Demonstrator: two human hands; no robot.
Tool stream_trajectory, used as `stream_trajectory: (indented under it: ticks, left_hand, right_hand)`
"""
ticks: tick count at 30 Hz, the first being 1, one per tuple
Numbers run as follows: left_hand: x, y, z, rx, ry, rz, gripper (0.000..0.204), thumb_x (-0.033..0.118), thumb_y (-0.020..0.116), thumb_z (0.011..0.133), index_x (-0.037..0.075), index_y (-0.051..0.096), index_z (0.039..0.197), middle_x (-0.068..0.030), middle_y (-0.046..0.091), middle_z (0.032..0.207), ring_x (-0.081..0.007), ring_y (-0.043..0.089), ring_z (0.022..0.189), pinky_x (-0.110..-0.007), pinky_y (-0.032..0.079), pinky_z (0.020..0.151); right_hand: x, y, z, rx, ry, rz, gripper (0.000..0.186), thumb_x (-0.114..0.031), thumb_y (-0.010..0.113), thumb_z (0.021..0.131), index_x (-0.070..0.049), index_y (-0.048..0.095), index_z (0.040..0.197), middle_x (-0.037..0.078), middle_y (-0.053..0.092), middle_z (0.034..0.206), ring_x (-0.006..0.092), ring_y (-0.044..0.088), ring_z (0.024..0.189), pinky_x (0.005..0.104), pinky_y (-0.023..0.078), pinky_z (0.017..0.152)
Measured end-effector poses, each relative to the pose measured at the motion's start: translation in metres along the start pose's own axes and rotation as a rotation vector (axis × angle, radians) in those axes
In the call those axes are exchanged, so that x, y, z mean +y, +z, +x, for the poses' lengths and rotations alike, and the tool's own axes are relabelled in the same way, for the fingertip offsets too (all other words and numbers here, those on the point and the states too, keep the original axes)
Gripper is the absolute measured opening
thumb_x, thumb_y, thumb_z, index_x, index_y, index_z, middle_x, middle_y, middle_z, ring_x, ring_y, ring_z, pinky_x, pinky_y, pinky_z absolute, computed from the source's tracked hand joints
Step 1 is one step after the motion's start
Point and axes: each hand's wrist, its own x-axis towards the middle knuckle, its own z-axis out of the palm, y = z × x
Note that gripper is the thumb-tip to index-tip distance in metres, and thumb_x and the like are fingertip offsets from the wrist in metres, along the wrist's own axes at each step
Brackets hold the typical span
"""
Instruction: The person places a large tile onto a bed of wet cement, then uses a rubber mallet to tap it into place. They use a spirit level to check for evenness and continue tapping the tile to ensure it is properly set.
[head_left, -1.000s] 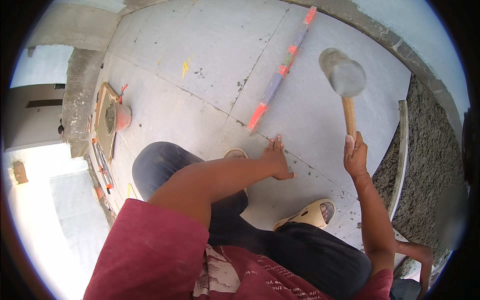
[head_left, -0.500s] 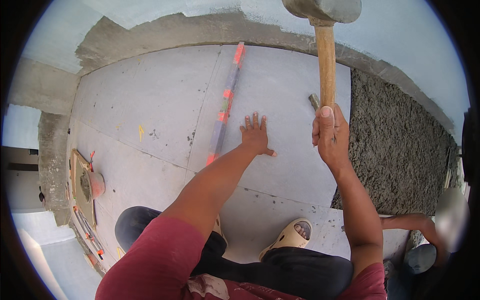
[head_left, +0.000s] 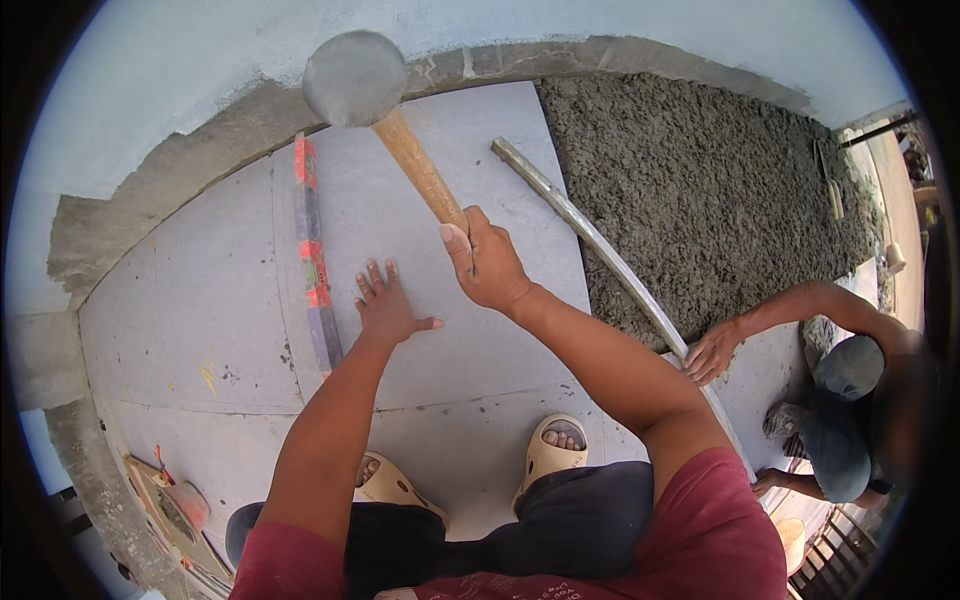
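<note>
My right hand [head_left: 490,262] is wrapped around the wooden handle of a rubber mallet [head_left: 354,80]. The mallet is raised, its round grey head up and to the left, over the far part of a large grey tile [head_left: 470,355]. My left hand [head_left: 388,308] lies flat on that tile, fingers spread. Just left of it, a spirit level [head_left: 317,262] with red-orange and dark sections rests lengthwise on the tiles. To the right, a long metal straightedge [head_left: 615,262] slants across the tile's right edge.
A co-worker's hand [head_left: 710,352] grips the straightedge at the right. Rough wet mortar [head_left: 690,180] spreads beyond the tile. A bucket [head_left: 190,503] stands at lower left among tools. My sandals [head_left: 555,455] rest on nearer tiles, and a pale wall [head_left: 200,80] borders the far side.
The view has turned right. The mallet, upright before, now tilts left with its broad face showing. The straightedge, mostly hidden before, now shows along its length; the left hand stays flat beside the level.
</note>
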Motion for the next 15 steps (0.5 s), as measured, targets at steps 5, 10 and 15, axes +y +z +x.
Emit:
stream_trajectory:
  ticks: [5, 10, 15]
  left_hand:
    - [-0.001, 0.008, 0.008, 0.004, -0.011, 0.0, 0.151, 0.07, 0.084, 0.06, 0.001, -0.009, 0.158, -0.0287, -0.01, 0.163, -0.0509, 0.002, 0.15, -0.062, 0.027, 0.116]
    - [-0.016, 0.018, 0.016, 0.057, 0.032, 0.079, 0.151, 0.072, 0.082, 0.061, -0.004, -0.008, 0.156, -0.0324, -0.007, 0.162, -0.053, 0.002, 0.149, -0.055, 0.022, 0.12]
    - [-0.003, 0.01, 0.005, 0.05, 0.047, 0.061, 0.15, 0.072, 0.081, 0.062, -0.006, -0.006, 0.155, -0.0343, -0.006, 0.161, -0.0543, 0.002, 0.148, -0.054, 0.018, 0.121]
  right_hand:
    - [0.075, 0.019, -0.014, -0.277, 0.399, -0.136, 0.05, -0.044, 0.047, 0.103, 0.006, 0.054, 0.101, 0.031, 0.067, 0.088, 0.0485, 0.066, 0.083, 0.0535, 0.053, 0.077]
    - [0.058, 0.052, -0.017, -0.187, 0.287, -0.052, 0.044, -0.037, 0.05, 0.102, 0.006, 0.051, 0.108, 0.032, 0.066, 0.092, 0.0494, 0.066, 0.087, 0.0544, 0.052, 0.078]
    - [0.076, 0.054, -0.04, -0.151, 0.369, -0.062, 0.042, -0.034, 0.053, 0.101, 0.006, 0.052, 0.113, 0.031, 0.064, 0.105, 0.0467, 0.064, 0.099, 0.0522, 0.052, 0.087]
